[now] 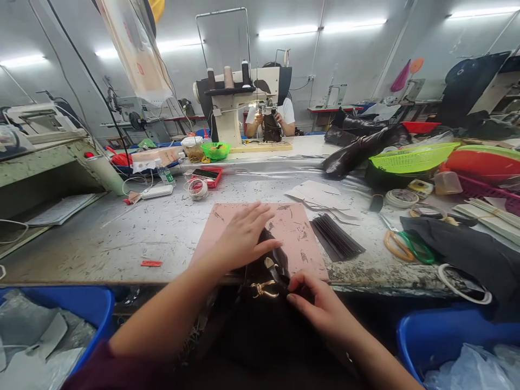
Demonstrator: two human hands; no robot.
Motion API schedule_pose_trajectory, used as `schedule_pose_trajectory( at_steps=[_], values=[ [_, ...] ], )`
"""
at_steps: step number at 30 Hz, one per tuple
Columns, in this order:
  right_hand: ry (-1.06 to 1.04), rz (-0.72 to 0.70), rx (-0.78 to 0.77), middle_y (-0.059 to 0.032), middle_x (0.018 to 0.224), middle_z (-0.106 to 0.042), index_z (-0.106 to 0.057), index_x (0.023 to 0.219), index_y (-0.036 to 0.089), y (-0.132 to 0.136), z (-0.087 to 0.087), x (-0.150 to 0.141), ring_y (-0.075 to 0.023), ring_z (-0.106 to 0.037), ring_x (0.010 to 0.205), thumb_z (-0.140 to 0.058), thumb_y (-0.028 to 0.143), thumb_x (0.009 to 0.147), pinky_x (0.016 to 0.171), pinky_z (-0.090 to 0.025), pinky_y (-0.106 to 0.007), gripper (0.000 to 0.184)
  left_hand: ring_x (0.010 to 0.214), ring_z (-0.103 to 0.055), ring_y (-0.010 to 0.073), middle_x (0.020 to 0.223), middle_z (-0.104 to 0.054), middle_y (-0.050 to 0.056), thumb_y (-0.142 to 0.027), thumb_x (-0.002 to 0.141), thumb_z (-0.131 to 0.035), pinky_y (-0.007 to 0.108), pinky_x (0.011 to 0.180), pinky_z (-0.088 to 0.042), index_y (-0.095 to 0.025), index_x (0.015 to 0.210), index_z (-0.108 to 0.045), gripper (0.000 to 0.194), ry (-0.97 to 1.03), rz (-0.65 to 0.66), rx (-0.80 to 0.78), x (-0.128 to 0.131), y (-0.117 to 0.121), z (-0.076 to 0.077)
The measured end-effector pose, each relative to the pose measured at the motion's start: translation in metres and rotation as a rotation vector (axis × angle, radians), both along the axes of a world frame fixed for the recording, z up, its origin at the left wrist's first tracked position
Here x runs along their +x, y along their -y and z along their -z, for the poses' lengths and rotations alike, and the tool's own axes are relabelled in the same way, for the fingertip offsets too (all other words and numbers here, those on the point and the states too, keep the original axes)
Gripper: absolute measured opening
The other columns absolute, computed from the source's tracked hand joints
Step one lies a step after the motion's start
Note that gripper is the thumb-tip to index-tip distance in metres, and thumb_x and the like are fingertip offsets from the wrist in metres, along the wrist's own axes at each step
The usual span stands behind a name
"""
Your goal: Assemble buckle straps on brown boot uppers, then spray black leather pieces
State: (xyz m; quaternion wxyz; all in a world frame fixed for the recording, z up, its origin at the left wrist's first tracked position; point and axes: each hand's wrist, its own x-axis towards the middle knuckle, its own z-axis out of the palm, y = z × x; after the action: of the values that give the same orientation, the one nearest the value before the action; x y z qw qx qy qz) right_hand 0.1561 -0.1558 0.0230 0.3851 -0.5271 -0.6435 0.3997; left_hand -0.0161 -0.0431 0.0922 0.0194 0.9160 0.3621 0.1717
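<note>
A dark, shiny leather piece (280, 258) lies over the near edge of a pink board (303, 227) on the bench. My left hand (247, 233) rests flat across its upper part, fingers stretched out and thumb apart. At the lower right edge, thumb and fingers of my right hand (312, 300) pinch the leather. Between the hands shows a gold-coloured metal fitting (268, 263), with a gold knot-shaped ornament (264, 290) just below it. Part of the leather is hidden under my left hand, and its lower end merges with dark cloth.
Right of the board lie a stack of dark strips (337, 237), pale paper patterns (314, 194), scissors (410, 246) and dark boots (357, 149). A red strip (151, 264) lies left. Blue bins (103, 314) flank the bench. Opposite, a person works at a sewing machine (227, 116).
</note>
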Motion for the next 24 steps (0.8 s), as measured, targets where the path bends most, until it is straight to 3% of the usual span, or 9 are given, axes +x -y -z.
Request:
schedule_pose_trajectory(
  at_steps=[3, 6, 9, 11, 14, 18, 20, 22, 24],
  values=[
    [0.052, 0.0, 0.088, -0.0032, 0.082, -0.058, -0.054, 0.076, 0.02, -0.002, 0.001, 0.008, -0.0169, -0.054, 0.076, -0.054, 0.027, 0.076, 0.068, -0.044, -0.03, 0.007, 0.096, -0.056, 0.0252, 0.098, -0.064, 0.009, -0.056, 0.076, -0.049, 0.037, 0.086, -0.039, -0.016, 0.097, -0.061, 0.047, -0.358, 0.136, -0.248, 0.015, -0.037, -0.007],
    [0.017, 0.215, 0.182, -0.0087, 0.106, -0.054, -0.056, 0.075, 0.02, -0.004, 0.005, 0.033, -0.0175, -0.056, 0.082, -0.053, 0.034, 0.078, 0.07, -0.047, -0.031, 0.015, 0.067, -0.056, 0.0168, 0.072, -0.063, 0.002, -0.054, 0.074, -0.052, 0.025, 0.059, -0.039, -0.018, 0.074, -0.061, 0.038, -0.398, 0.132, -0.373, 0.005, -0.058, -0.038],
    [-0.046, 0.442, 0.228, -0.0104, 0.11, -0.052, -0.055, 0.075, 0.02, -0.005, 0.01, 0.061, -0.0189, -0.056, 0.085, -0.054, 0.041, 0.078, 0.071, -0.048, -0.032, 0.022, 0.063, -0.052, 0.0141, 0.068, -0.059, 0.0, -0.051, 0.075, -0.052, 0.023, 0.056, -0.034, -0.017, 0.073, -0.059, 0.034, -0.13, -0.115, -0.062, -0.021, -0.054, -0.077],
    [-0.058, 0.498, 0.248, -0.0108, 0.11, -0.053, -0.055, 0.078, 0.02, -0.009, 0.011, 0.071, -0.0204, -0.056, 0.088, -0.054, 0.042, 0.078, 0.072, -0.049, -0.033, 0.022, 0.062, -0.051, 0.0138, 0.067, -0.057, 0.0, -0.047, 0.078, -0.05, 0.023, 0.058, -0.034, -0.017, 0.079, -0.059, 0.032, -0.006, -0.307, 0.197, -0.031, -0.039, -0.083],
    [-0.043, 0.469, 0.279, -0.0115, 0.107, -0.056, -0.056, 0.087, 0.02, -0.023, 0.01, 0.065, -0.0219, -0.057, 0.091, -0.053, 0.042, 0.079, 0.074, -0.049, -0.035, 0.024, 0.057, -0.053, 0.0152, 0.069, -0.058, 0.005, -0.029, 0.083, -0.044, 0.024, 0.053, -0.036, -0.015, 0.082, -0.061, 0.022, -0.096, -0.419, 0.302, -0.017, -0.009, -0.041],
    [0.063, 0.245, 0.19, -0.0169, 0.126, -0.048, -0.041, 0.124, 0.018, -0.055, 0.011, 0.029, -0.0269, -0.054, 0.107, -0.057, 0.042, 0.075, 0.074, -0.052, -0.037, 0.058, 0.063, -0.061, 0.022, 0.079, -0.064, 0.013, -0.005, 0.075, -0.043, 0.028, 0.05, -0.043, -0.011, 0.094, -0.063, 0.029, -0.375, -0.155, 0.02, 0.029, 0.028, 0.062],
    [0.301, 0.179, 0.167, -0.0198, 0.135, -0.039, -0.031, 0.134, 0.014, -0.072, 0.01, 0.011, -0.0321, -0.046, 0.117, -0.062, 0.038, 0.071, 0.081, -0.049, -0.042, 0.074, 0.074, -0.063, 0.0259, 0.086, -0.065, 0.016, -0.003, 0.073, -0.043, 0.034, 0.059, -0.049, -0.009, 0.099, -0.063, 0.033, -0.368, -0.109, -0.016, 0.043, 0.036, 0.098],
    [0.593, 0.2, 0.184, -0.0217, 0.134, -0.041, -0.031, 0.136, 0.011, -0.086, 0.008, -0.002, -0.0365, -0.046, 0.116, -0.06, 0.03, 0.073, 0.083, -0.047, -0.048, 0.072, 0.085, -0.062, 0.0273, 0.091, -0.065, 0.017, -0.002, 0.074, -0.041, 0.04, 0.075, -0.05, -0.009, 0.1, -0.063, 0.035, -0.296, -0.065, -0.003, 0.044, 0.034, 0.113],
    [0.802, 0.262, 0.197, -0.0237, 0.124, -0.05, -0.033, 0.135, 0.007, -0.098, 0.006, -0.007, -0.0366, -0.054, 0.104, -0.05, 0.017, 0.077, 0.076, -0.049, -0.048, 0.061, 0.094, -0.06, 0.0271, 0.094, -0.066, 0.014, -0.004, 0.075, -0.04, 0.044, 0.09, -0.044, -0.012, 0.095, -0.065, 0.033, -0.188, 0.017, -0.03, 0.031, 0.024, 0.112]
  ],
)
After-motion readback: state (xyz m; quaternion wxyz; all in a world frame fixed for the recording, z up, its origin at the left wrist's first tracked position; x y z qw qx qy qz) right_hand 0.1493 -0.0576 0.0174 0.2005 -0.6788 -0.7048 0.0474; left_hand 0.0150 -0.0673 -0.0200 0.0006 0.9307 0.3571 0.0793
